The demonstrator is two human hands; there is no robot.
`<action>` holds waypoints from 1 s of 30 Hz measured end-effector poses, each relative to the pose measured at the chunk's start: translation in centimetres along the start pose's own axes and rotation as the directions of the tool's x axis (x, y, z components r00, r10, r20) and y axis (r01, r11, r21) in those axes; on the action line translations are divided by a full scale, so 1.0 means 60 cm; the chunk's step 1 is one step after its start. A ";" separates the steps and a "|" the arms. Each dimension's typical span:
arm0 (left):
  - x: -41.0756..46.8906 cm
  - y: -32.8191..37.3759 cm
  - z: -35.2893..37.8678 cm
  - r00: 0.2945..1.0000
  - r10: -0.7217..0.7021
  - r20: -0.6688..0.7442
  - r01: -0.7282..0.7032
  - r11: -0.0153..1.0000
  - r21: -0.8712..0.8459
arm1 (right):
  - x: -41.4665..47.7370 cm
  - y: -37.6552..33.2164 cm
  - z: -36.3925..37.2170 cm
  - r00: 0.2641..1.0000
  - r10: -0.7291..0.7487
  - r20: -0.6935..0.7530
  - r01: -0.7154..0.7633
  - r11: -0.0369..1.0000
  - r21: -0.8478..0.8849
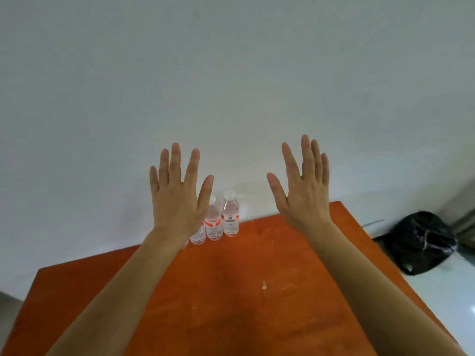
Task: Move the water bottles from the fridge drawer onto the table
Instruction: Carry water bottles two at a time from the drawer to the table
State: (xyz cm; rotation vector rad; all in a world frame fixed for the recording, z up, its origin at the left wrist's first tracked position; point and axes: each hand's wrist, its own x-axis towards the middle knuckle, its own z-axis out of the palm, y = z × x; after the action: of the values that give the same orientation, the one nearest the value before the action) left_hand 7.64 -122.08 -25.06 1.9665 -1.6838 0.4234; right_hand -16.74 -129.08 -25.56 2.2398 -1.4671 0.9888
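Clear water bottles (230, 218) with red-and-white labels stand upright in a row at the far edge of the orange table (231, 291), close to the white wall. My left hand (177, 194) is raised above the table with its fingers spread and straight, and it partly hides the left end of the bottle row. My right hand (303, 186) is raised the same way to the right of the bottles, palm forward, holding nothing. No fridge drawer is in view.
A white wall (231, 73) rises right behind the table. A black plastic bag (421, 242) lies on the pale floor beyond the table's right edge. A small pale scrap (264, 285) lies on the tabletop.
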 end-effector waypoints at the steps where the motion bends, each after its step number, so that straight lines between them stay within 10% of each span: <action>1: -0.004 0.025 0.000 1.000 0.013 0.018 -0.013 1.000 -0.001 | -0.017 0.019 -0.021 1.000 0.023 0.007 -0.023 0.999 -0.035; 17: -0.234 0.795 -0.187 0.831 0.550 -0.087 -0.541 0.759 -0.363 | -0.484 0.415 -0.693 0.840 0.412 -0.353 -0.537 0.725 -0.431; 30: -0.696 1.343 -0.313 0.420 0.897 -0.136 -0.804 0.298 -0.515 | -1.019 0.588 -1.150 0.517 0.635 -0.574 -0.841 0.249 -0.481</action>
State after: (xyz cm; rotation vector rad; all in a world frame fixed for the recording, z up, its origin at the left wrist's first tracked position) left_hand -77.10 -85.21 -18.08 0.5350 -2.5647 0.0913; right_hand -89.89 -62.94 -21.54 0.6924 -2.3108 0.6299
